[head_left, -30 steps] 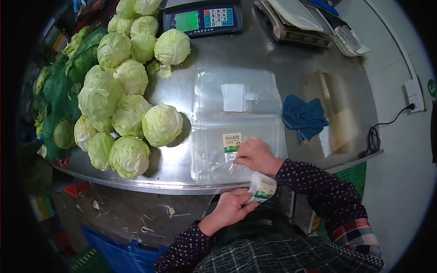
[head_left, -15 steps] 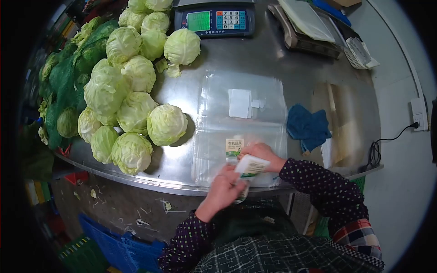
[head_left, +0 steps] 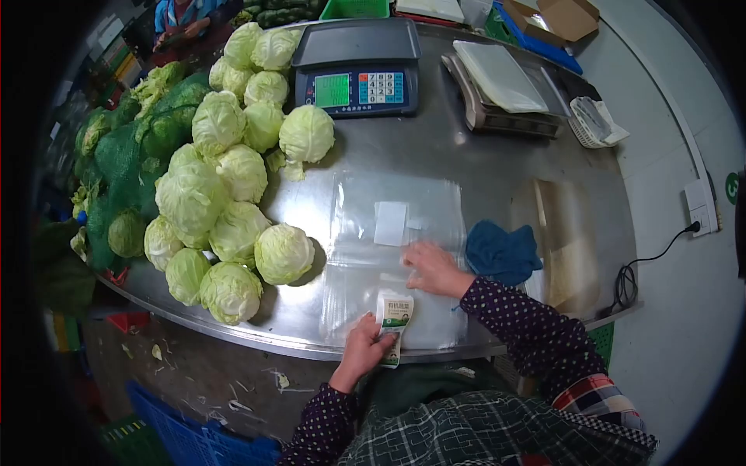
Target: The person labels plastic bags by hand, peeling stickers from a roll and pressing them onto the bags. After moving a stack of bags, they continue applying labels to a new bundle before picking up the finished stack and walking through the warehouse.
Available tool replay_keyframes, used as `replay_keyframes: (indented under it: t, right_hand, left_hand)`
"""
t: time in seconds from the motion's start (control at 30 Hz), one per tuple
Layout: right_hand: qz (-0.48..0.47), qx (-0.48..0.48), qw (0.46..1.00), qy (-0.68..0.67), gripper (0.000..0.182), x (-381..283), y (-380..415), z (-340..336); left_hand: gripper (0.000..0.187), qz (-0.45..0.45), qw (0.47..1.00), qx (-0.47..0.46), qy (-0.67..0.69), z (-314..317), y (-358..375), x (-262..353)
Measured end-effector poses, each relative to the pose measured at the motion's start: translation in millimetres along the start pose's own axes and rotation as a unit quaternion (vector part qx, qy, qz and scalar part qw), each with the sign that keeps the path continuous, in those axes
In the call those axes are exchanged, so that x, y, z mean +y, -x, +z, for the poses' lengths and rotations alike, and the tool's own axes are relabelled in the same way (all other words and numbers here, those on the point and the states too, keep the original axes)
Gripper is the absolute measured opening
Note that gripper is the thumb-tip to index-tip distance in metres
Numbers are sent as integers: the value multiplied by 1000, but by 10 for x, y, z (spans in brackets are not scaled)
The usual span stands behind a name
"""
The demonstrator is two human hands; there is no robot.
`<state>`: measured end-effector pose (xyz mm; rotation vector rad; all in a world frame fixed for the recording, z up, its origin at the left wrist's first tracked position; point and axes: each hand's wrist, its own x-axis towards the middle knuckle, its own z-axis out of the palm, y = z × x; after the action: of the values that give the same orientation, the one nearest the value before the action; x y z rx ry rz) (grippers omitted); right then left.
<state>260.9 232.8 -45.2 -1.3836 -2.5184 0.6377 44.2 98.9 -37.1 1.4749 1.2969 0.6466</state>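
Observation:
My left hand [head_left: 364, 347] is closed at the table's front edge, its thumb and fingers pinching a strip of printed labels [head_left: 396, 307] in white, beige and green. Part of the strip hangs over the edge. My right hand [head_left: 437, 269] hovers low over clear plastic bags [head_left: 439, 206] laid flat on the steel table, thumb and fingers apart with nothing seen between them. White paper slips [head_left: 390, 224] lie on the bags just beyond that hand. A crumpled blue cloth [head_left: 503, 252] is to its right.
Pale green cabbages [head_left: 190, 198] are heaped on the left, beside a green net sack [head_left: 116, 175]. A digital scale [head_left: 357, 70] stands at the back. Further right are a second scale [head_left: 505, 116] and a white basket [head_left: 594, 124]. Another person [head_left: 183, 23] is at the far left.
My right hand has let go of the labels and moved forward over the bags. My left hand keeps the label strip, now hanging straight. The view has tilted upward.

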Motion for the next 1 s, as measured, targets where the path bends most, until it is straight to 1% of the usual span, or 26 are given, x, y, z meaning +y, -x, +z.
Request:
replay_keyframes:
  t: [0.03,0.07,0.1,0.13,0.17,0.2,0.23,0.3,0.33,0.37,0.4,0.43,0.5,0.53,0.57,0.6,0.63,0.7,0.73,0.77,0.83,0.87,0.9,0.97,1.0]
  right_hand:
    - [13,-40,999,-21,39,26,-15,0]
    - [29,-81,995,-43,39,56,-8,4]
    - [32,-75,996,-41,39,59,-2,-1]
    - [30,-73,996,-49,38,49,-3,4]
    - [26,-75,995,-59,38,32,12,21]
    - [24,-78,995,-58,38,22,27,27]
    - [22,-70,996,-50,38,17,32,29]
    - [17,-65,997,-44,38,36,-43,-73]
    - [-4,-65,997,-45,40,135,-133,-172]
    - [-24,-67,996,-46,42,204,-251,-323]
    - [-44,61,997,-35,47,177,-413,-596]
    - [-57,188,980,-26,52,82,-561,-911]
    - [-92,313,945,-29,62,-112,-773,-1382]
    - [-94,312,945,-35,62,39,-828,-1149]
    - [-85,249,964,22,64,276,-844,-692]
    - [-70,183,978,77,66,348,-806,-390]
    - [-64,185,978,69,66,458,-725,-158]
    - [3,115,990,86,68,704,-741,-27]
    - [-30,142,985,89,63,787,-754,-11]
    - [-21,138,986,86,63,881,-717,-35]
    - [-3,169,985,-30,58,852,-673,-357]
    - [-15,184,982,27,42,815,-623,-451]
    - [-12,185,982,26,42,873,-566,-395]
    - [-79,206,975,39,24,1014,-483,-234]
    - [-78,212,973,40,24,1001,-519,-288]
  left_hand:
    - [23,6,1000,11,6,14,-10,10]
    - [20,27,999,26,-36,20,-18,34]
    - [20,32,999,23,-38,-3,-55,131]
    - [22,26,988,23,-148,-35,-86,269]
    - [25,16,967,24,-255,-51,-126,350]
    - [22,113,950,74,-280,-75,-232,383]
    - [22,110,951,77,-280,-115,-383,441]
    - [19,195,899,74,-384,-184,-635,518]
    - [19,190,901,76,-383,-167,-685,433]
    - [16,180,901,55,-390,-125,-742,285]
    - [13,170,902,32,-395,-77,-784,190]
    - [13,163,905,24,-391,-49,-791,183]
    - [13,141,912,29,-385,-53,-799,233]
    - [13,136,911,30,-387,-75,-846,257]
    - [13,133,910,23,-392,-88,-867,286]
    - [12,128,909,9,-397,-88,-838,304]
    - [12,126,907,1,-402,-97,-817,301]
    - [10,132,900,-23,-415,-82,-907,266]
    - [10,139,889,-27,-436,-103,-932,335]
    - [10,139,890,-37,-433,-99,-945,356]
    - [23,119,879,-53,-459,-82,-998,385]
    - [23,134,886,-37,-442,-74,-1031,403]
    - [23,136,886,-40,-442,-64,-1051,423]
    - [21,127,885,-74,-442,-92,-1121,464]
    - [21,131,882,-73,-447,-96,-1160,488]
